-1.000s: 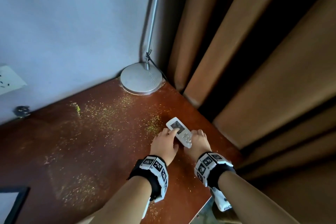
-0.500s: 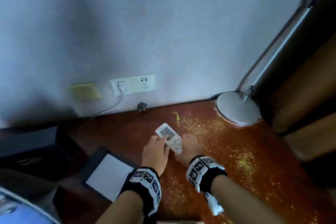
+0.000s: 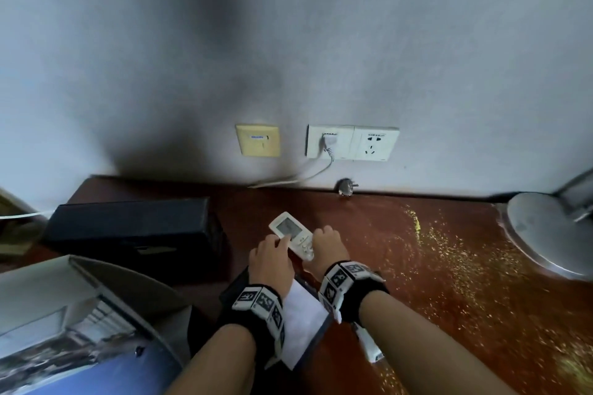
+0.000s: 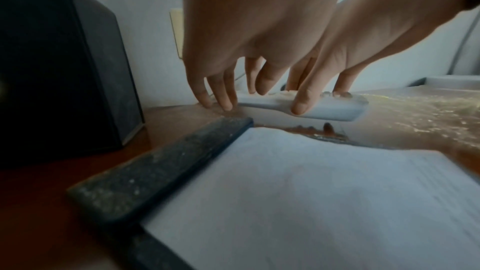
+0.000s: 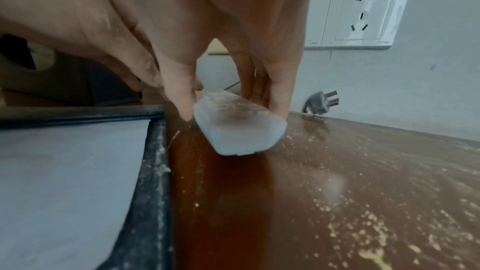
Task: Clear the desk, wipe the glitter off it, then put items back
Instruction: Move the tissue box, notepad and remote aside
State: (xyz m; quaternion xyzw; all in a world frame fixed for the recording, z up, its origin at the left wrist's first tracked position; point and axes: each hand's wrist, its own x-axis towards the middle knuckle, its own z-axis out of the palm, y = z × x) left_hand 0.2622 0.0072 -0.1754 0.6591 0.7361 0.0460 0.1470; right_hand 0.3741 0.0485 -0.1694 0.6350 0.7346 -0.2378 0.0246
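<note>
A white remote control [image 3: 290,234] [image 5: 233,126] dusted with glitter is held just above the brown desk [image 3: 401,314], tilted. My right hand [image 3: 316,240] [image 5: 233,110] pinches its sides near the button end, thumb [image 4: 298,108] on the near edge. My left hand [image 3: 272,244] [image 4: 233,98] lays straight fingers on the screen end, and two fingertips touch the desk beside it. Yellow glitter [image 3: 449,253] covers the desk to the right.
A black box [image 3: 134,228] stands left of the hands. A black-framed white sheet [image 3: 301,324] [image 4: 311,192] lies under my wrists. A lamp base [image 3: 552,231] sits far right. Wall sockets [image 3: 353,142] and a loose plug [image 3: 346,186] are behind.
Both hands have carried the remote left, from the glittered corner by the lamp base to the spot beside the black box and the framed sheet. The view has swung left with them.
</note>
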